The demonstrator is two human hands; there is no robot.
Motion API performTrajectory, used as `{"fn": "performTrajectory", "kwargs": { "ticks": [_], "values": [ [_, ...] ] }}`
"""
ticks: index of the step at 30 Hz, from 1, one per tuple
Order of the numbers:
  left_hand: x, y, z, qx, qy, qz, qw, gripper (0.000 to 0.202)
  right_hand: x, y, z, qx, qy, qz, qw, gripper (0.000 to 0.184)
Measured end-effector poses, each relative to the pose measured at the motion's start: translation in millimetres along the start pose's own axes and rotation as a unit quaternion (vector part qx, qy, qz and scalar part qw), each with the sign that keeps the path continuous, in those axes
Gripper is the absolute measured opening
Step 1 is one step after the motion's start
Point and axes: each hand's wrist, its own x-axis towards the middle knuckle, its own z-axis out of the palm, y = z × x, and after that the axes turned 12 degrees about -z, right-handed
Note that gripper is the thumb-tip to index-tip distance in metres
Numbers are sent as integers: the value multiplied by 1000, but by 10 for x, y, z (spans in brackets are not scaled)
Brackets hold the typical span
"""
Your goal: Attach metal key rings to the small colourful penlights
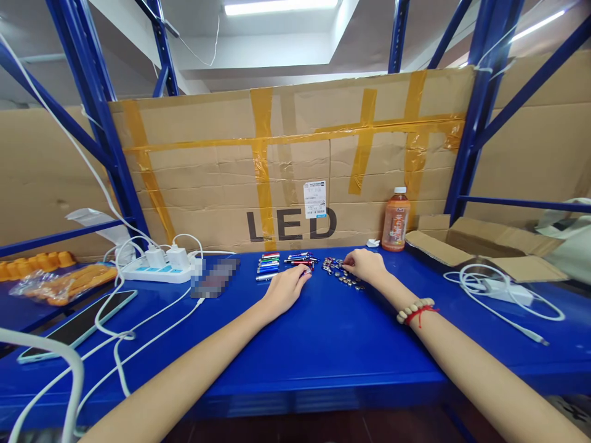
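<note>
On the blue shelf top (323, 344) lie a row of small coloured pen-shaped sticks (268, 264), a second bunch of them (301, 259), and a cluster of several small silver button-like pieces (341, 273). My left hand (286, 288) rests beside the second bunch with fingers curled around one stick at its tips. My right hand (367, 266), with a bead bracelet on the wrist, lies on the silver cluster with fingertips pinched together over the pieces.
An orange drink bottle (395, 220) stands at the back against taped cardboard (295, 160). An open carton (484, 243) and a white charger with cable (503, 289) sit right. A power strip (161, 267), cables, a phone (78, 323) and orange bags (64, 283) sit left.
</note>
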Motion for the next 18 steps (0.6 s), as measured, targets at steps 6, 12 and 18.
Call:
{"fn": "performTrajectory", "kwargs": {
  "ticks": [6, 12, 18],
  "values": [
    [-7, 25, -20, -5, -6, -4, 1000, 22, 35, -19, 47, 101, 83, -6, 991, 27],
    [-7, 22, -15, -12, -6, -2, 1000, 22, 70, -40, 120, 169, 88, -61, 980, 28],
    [-16, 39, -33, -12, -9, -2, 1000, 25, 70, -115, 95, 203, 178, -77, 960, 41]
  ]
}}
